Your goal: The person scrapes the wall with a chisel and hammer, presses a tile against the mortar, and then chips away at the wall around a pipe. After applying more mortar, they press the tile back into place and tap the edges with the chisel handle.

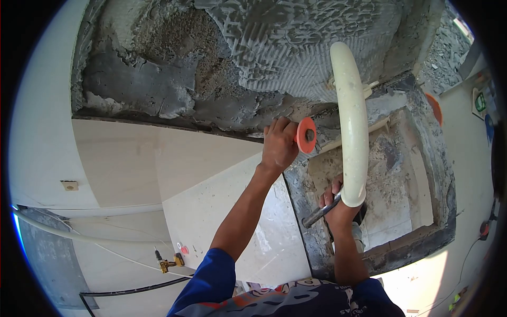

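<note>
In my left hand [280, 145] is a chisel with a round orange hand guard [304, 138]; its grey striking end [310, 135] faces me. The fingers wrap around the chisel's grip just behind the guard, and its tip is hidden. This hand is at the lower border of the rough mortar wall [179, 105]. My right hand [338, 208] is closed around a grey metal bar [319, 212], which sticks out to the left. A thick cream-coloured curved pipe [353, 121] hides part of this hand and the bar's other end.
Ridged grey adhesive [311, 47] covers the upper wall. A rough-edged rectangular recess [391, 195] lies behind and right of the pipe. At lower left are a yellow cordless drill [171, 262] and a wall socket [69, 185]. Rubble [449, 47] lies at upper right.
</note>
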`<state>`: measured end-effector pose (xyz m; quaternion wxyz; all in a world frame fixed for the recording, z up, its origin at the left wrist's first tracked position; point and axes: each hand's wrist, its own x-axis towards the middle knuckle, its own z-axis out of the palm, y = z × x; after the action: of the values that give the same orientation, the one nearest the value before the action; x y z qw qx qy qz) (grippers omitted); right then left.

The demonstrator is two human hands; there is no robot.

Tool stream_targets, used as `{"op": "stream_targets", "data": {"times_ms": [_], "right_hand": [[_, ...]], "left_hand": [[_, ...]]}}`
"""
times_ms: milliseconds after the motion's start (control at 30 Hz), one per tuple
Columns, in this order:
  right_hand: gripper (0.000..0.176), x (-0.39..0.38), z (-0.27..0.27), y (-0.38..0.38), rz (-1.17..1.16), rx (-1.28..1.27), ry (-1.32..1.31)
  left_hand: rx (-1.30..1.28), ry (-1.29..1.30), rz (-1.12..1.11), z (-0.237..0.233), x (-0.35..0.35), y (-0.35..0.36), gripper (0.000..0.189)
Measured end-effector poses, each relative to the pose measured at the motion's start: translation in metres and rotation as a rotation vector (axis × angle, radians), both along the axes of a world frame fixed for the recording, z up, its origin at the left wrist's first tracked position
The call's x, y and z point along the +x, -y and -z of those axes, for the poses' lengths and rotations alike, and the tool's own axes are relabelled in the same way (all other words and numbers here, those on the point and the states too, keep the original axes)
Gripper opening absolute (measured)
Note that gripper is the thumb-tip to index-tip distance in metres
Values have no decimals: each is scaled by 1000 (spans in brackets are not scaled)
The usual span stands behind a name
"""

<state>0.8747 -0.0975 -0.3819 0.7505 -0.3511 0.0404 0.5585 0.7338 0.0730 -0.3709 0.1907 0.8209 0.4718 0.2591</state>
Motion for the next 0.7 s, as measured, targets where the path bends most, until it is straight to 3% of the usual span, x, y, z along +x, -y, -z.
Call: {"op": "stream_targets", "data": {"times_ms": [133, 200, 233, 333, 400, 433, 500, 567, 667, 700], "right_hand": [[27, -31, 10, -26, 111, -88, 60], [26, -15, 8, -28, -357, -85, 387], [26, 6, -4, -26, -504, -67, 356], [30, 16, -8, -23, -284, -50, 61], [32, 12, -10, -17, 108, -2, -185], [34, 2, 8, -18, 215, 151, -280], [26, -28, 56, -25, -219, 29, 422], [22, -25, 59, -22, -437, -56, 625], [22, 16, 7, -22, -416, -79, 198], [21, 5, 15, -22, -262, -100, 60]], "left_hand": [[-19, 7, -13, 2, 1, -5, 23], [0, -37, 1, 5, -2, -2, 23], [7, -50, 5, 5, -3, 1, 24], [17, -37, 36, -3, 2, 0, 24], [-10, -47, 49, -7, 1, -3, 24], [-25, -47, 47, -7, 0, -4, 23], [-68, 48, -15, 4, 3, -4, 23], [-24, -8, 10, 1, -1, -1, 24], [15, -54, 18, 2, -2, 0, 24], [20, -62, 11, 5, -4, -1, 24]]}}
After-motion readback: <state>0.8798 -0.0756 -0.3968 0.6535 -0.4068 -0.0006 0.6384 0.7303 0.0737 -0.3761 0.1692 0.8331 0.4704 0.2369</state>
